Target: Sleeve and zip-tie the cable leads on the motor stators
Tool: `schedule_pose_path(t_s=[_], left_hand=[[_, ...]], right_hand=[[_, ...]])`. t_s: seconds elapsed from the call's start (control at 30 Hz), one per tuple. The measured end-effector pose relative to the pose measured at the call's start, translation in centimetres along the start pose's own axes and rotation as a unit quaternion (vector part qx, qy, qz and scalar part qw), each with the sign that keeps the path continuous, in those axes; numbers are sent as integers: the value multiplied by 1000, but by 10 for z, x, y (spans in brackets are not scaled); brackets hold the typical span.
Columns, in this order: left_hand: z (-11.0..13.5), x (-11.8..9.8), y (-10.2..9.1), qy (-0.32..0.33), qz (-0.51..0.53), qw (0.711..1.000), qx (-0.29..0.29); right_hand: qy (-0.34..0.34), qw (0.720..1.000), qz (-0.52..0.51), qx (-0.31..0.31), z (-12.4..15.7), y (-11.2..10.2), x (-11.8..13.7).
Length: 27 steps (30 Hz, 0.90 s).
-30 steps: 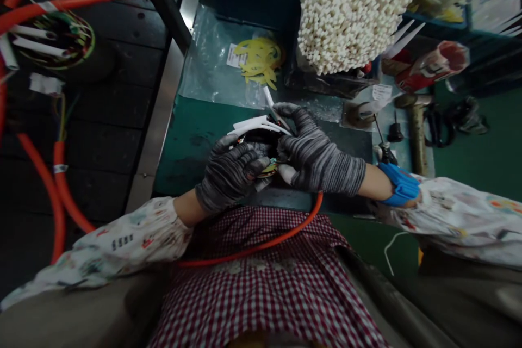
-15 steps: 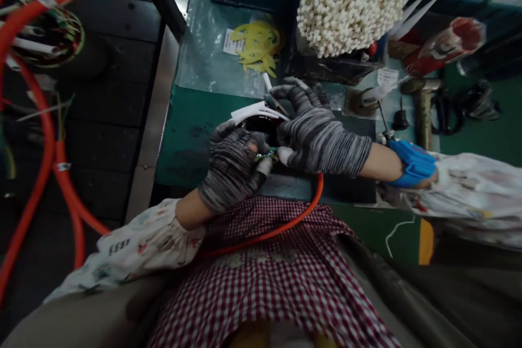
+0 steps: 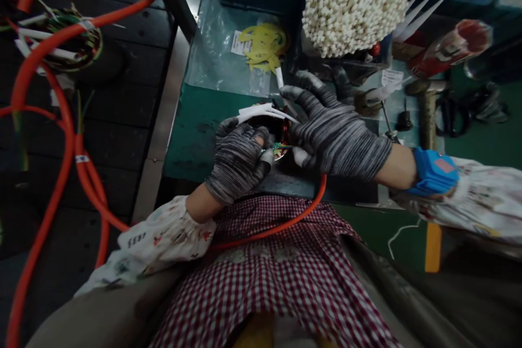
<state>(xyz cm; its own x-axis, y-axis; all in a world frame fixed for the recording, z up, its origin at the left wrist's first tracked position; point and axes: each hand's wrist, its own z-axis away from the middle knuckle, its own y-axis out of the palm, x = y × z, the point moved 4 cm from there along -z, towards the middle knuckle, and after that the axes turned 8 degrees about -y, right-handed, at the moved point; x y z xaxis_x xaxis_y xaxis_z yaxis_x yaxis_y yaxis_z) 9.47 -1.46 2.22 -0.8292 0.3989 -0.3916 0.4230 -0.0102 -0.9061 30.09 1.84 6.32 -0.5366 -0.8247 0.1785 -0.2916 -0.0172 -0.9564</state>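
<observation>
My left hand (image 3: 242,160), in a grey striped glove with bare-looking fingertips, pinches a small bunch of green and yellow wires (image 3: 278,147). From there a thin strand runs to the thumb and bent forefinger of my right hand (image 3: 330,130), which seem closed on its end. The other fingers of that hand stretch out above. Between the hands lies a dark round part with copper windings (image 3: 285,131), partly hidden. White sleeves (image 3: 261,111) lie across its top, and a white tube (image 3: 279,77) sticks up behind my right fingertips.
An orange cable (image 3: 285,225) crosses my checked apron; more orange cable (image 3: 67,136) loops at the left. Behind are yellow strips (image 3: 265,43) on a plastic bag and a big bundle of white tubes (image 3: 362,5). A hammer (image 3: 427,111), scissors (image 3: 452,117) and a red can (image 3: 451,49) lie right.
My right hand has shifted right, away from my left hand, and the thin strand between them now shows. The left hand keeps its pinch. The whole view has shifted slightly.
</observation>
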Motion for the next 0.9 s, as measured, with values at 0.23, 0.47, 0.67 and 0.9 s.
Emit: schedule_pose_path(t_s=[0.23,0.47,0.67,0.9], left_hand=[[2,2,2,15,18,999,-26],[1,2,1,17,44,999,-8],[8,0,2,28,58,996,-61],[22,22,-2,14,71,985,-154]], right_hand=[[-48,996,-68,-21,-1,3,14],[-6,992,-95,-79,23,24,8],[41,974,-144,-172,18,34,8],[110,971,-121,-173,22,44,15]])
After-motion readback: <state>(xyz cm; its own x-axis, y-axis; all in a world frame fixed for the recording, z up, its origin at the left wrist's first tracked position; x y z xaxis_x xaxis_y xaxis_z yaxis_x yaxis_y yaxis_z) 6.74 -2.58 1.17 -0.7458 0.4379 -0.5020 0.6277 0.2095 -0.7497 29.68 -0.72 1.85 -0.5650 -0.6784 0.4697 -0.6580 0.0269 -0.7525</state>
